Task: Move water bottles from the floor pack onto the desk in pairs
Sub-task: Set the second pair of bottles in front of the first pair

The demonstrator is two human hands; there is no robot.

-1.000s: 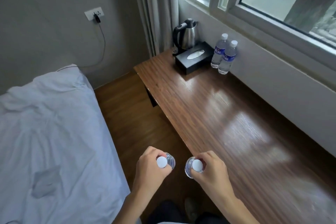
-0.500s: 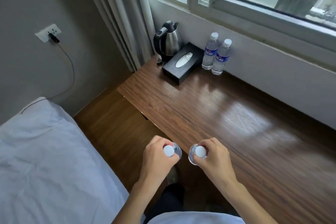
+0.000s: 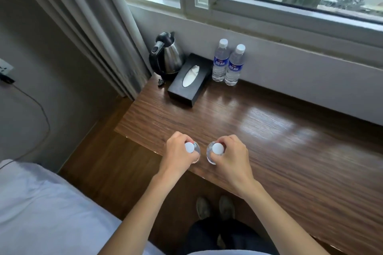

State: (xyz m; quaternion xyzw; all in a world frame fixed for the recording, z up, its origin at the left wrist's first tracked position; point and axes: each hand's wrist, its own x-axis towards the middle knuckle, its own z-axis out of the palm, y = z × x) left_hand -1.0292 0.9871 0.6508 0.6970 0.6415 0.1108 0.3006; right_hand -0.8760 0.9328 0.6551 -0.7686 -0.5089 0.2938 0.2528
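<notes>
My left hand grips a clear water bottle by its neck, white cap showing. My right hand holds a second water bottle the same way. Both bottles hang upright, side by side, over the near edge of the wooden desk. Their bodies are mostly hidden under my hands. Two more water bottles with blue labels stand together at the back of the desk against the wall. The floor pack is out of view.
A black tissue box and a steel kettle sit at the desk's back left corner. A grey curtain hangs left of them. A white bed is at lower left. My feet stand on the wood floor.
Both hands have carried the bottles forward, from over the floor to over the desk's near edge. The view has turned toward the window and the desk has come closer.
</notes>
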